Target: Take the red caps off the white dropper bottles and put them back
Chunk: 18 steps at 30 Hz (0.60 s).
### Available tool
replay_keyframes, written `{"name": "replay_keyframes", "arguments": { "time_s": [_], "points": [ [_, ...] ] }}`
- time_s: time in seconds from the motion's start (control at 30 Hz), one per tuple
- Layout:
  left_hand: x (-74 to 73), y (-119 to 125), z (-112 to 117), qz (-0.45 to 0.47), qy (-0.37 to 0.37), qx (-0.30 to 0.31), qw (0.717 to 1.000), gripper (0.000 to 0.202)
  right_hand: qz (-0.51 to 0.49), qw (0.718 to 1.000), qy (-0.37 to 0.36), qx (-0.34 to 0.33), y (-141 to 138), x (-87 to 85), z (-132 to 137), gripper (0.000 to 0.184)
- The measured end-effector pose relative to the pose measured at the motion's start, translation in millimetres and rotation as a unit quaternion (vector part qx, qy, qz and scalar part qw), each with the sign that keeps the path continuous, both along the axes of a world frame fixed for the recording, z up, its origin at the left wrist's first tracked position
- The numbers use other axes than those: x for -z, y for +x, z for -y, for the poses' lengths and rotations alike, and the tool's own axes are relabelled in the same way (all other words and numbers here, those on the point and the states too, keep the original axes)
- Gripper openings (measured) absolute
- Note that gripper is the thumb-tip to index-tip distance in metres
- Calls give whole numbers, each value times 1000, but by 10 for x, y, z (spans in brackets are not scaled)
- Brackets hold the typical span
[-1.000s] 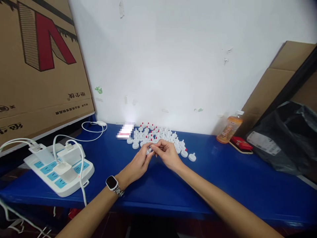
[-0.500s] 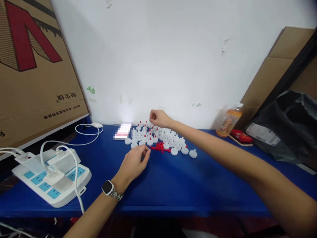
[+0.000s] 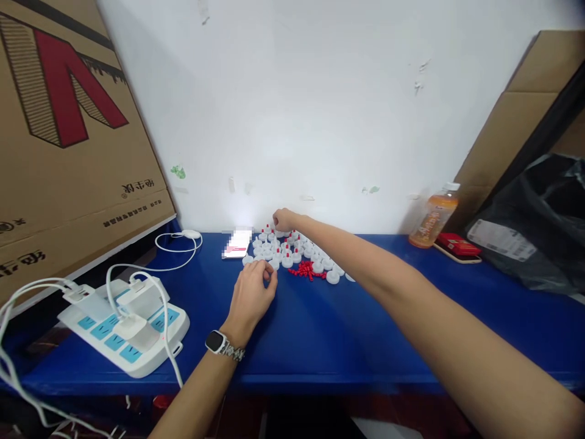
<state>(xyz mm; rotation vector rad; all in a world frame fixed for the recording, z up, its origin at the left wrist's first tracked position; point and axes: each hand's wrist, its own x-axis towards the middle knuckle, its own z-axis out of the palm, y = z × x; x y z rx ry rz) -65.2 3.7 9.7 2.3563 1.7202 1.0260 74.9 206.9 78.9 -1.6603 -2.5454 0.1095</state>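
Note:
Over the far edge of a cluster of white nozzle caps [image 3: 287, 262] is my right hand [image 3: 284, 220], fingers closed together; whatever is in them is hidden. Some of the caps carry small red tips [image 3: 278, 251] on their spouts. My left hand [image 3: 254, 288], a watch on its wrist, rests at the near left side of the cluster. Its fingers are curled and closed, touching or nearly touching the nearest caps, and I cannot see what they hold. A small heap of loose red tips [image 3: 309, 269] lies just right of my left hand.
A lit phone [image 3: 238, 244] lies left of the caps. At left stands a white power strip [image 3: 137, 360] with plugs and cables; a large cardboard box [image 3: 91, 177] leans behind it. An orange drink bottle [image 3: 433, 218], a red packet [image 3: 457, 244] and a black plastic bag [image 3: 539, 213] are at right.
My right hand has moved left across the back of the caps, towards the phone. My left hand has shifted slightly left beside the caps. The whole view has turned a little left.

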Motion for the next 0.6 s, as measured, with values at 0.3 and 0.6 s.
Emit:
{"name": "replay_keyframes", "arguments": {
  "time_s": [0.3, 0.6],
  "points": [
    [98, -41, -69, -80, 28, -48, 995, 20, -21, 1000, 7, 4, -6, 149, 55, 27],
    [101, -23, -86, -112, 36, -52, 992, 30, -118, 991, 54, -14, 100, 218, 275, 21]
  ]
}}
